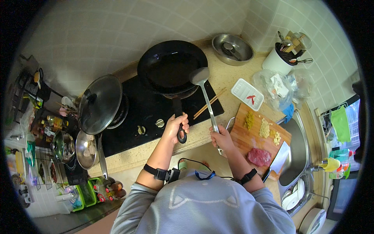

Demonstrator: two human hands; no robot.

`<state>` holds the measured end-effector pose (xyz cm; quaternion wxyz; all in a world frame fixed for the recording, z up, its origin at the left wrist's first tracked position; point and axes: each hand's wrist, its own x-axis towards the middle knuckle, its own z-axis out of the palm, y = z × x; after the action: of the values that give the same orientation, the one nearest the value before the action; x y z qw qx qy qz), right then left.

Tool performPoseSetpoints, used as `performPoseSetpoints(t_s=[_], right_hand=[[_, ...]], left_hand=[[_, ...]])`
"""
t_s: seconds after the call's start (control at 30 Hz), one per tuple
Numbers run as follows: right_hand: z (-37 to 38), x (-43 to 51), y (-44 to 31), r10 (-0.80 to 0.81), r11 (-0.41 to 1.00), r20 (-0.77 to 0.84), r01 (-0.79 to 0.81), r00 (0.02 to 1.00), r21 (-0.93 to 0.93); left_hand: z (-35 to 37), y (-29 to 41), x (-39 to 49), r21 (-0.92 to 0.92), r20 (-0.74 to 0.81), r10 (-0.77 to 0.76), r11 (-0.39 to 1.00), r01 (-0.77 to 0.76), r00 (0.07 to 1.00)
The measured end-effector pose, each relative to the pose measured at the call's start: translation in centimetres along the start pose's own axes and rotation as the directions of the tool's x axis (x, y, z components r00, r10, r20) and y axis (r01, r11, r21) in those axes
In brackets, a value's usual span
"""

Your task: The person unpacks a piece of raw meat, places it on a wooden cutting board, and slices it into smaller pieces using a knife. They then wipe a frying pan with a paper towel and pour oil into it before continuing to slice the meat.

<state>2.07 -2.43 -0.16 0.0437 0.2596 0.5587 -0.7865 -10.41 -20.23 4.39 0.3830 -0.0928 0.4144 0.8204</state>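
My left hand (176, 126) grips the black handle of a dark wok (172, 67), which rests on the right burner of the black glass cooktop (152, 117). A metal spatula (208, 96) is held by its handle in my right hand (222, 137). Its broad blade lies over the wok's near right rim; I cannot tell whether they touch. To the right of my right hand is a wooden cutting board (239, 134) with a piece of raw red meat (259, 157), chopped yellow-green bits (249, 120), minced pale bits (264, 128) and a cleaver (280, 158).
Wooden chopsticks (209, 104) lie on the cooktop's right side. A glass lid (100, 103) leans over the left burner. Behind the board are a white foam tray (244, 89) and plastic bags (273, 87). A steel bowl (233, 49) stands by the wall; a sink (296, 146) lies right.
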Motion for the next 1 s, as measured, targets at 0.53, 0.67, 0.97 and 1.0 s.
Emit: performPoseSetpoints(t_s=[0.53, 0.67, 0.97, 1.0], right_hand=[[0.4, -0.2, -0.5, -0.110, 0.992, 0.058, 0.113, 0.992, -0.052], [0.8, -0.3, -0.7, -0.120, 0.993, 0.024, 0.121, 0.992, -0.011], [2.2, -1.4, -2.8, -0.236, 0.972, 0.018, 0.236, 0.972, 0.004], [2.4, -1.5, -3.0, -0.243, 0.970, 0.013, 0.244, 0.970, -0.010]], left_hand=[[-0.5, 0.4, 0.2, 0.028, 0.005, -0.065, 0.998, 0.065, 0.998], [-0.3, 1.1, 0.0, -0.079, 0.052, -0.111, 0.990, 0.115, 0.992], [0.3, 5.8, -0.1, -0.353, 0.257, -0.165, 0.901, 0.251, 0.952], [0.2, 5.9, -0.1, -0.336, 0.236, -0.174, 0.909, 0.248, 0.956]])
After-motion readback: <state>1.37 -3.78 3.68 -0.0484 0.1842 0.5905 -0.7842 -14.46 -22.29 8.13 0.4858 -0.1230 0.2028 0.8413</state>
